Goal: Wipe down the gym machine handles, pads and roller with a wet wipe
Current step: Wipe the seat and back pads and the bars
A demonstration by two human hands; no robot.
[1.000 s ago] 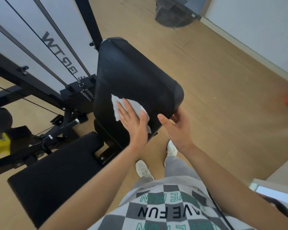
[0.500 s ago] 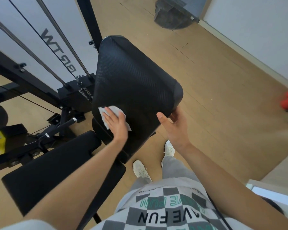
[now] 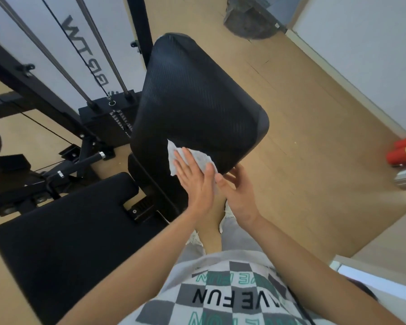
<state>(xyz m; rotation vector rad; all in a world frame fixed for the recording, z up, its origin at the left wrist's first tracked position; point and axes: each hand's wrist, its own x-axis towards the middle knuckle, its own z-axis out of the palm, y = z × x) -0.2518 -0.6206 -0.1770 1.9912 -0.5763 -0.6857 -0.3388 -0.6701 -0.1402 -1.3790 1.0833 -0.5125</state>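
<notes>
The left hand [image 3: 195, 178] lies flat with its fingers straight and close together, pressing a white wet wipe [image 3: 201, 158] against the lower edge of the black back pad [image 3: 197, 102]. The wipe is crumpled and sticks out past the fingertips on the upper and left sides. The right hand [image 3: 239, 195] is just beside the left, relaxed and loosely open with the thumb raised, and holds nothing. Its fingertips reach the pad's lower right corner, but I cannot tell whether they touch it. The back pad is tilted and ribbed in texture. Lower left of it lies the flat black seat pad [image 3: 68, 231]. Behind the back pad, 2 steel guide rods run down to the weight stack [image 3: 110, 113]. Red rolls [image 3: 404, 152] lie on the wooden floor [image 3: 314, 137] at the far right.
</notes>
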